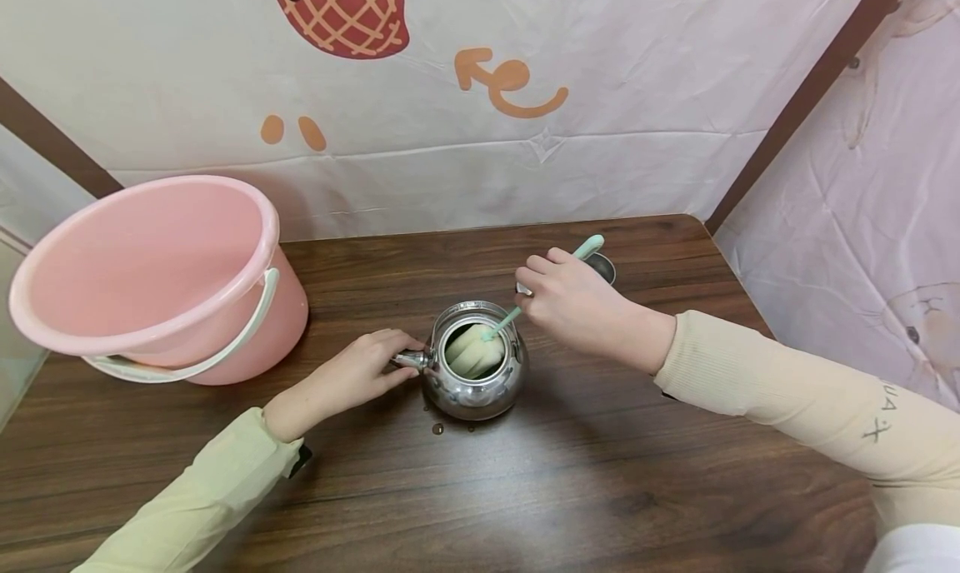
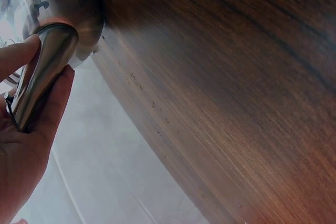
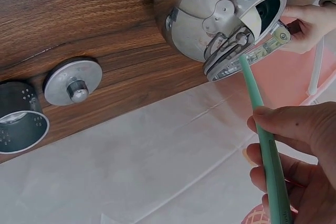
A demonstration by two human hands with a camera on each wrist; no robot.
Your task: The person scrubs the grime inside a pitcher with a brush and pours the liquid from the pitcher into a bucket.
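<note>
A shiny metal teapot (image 1: 474, 398) stands on the wooden table with its top uncovered. My left hand (image 1: 362, 369) holds it by the spout (image 2: 48, 69), thumb on one side and fingers on the other. In my right hand (image 1: 573, 306) is the mint-green handle (image 3: 270, 169) of a sponge brush, gripped between thumb and fingers. The handle slants down over the rim, and the pale sponge head (image 1: 474, 352) sits inside the teapot's round opening. The teapot's lower inside is hidden by the sponge.
A pink bucket (image 1: 292, 306) with a white handle stands at the left. Beyond my right hand lie a metal lid (image 3: 86, 74) with a knob and a perforated strainer (image 3: 18, 98). Water drops (image 1: 438, 429) dot the table before the teapot. A printed cloth (image 1: 420, 181) hangs behind.
</note>
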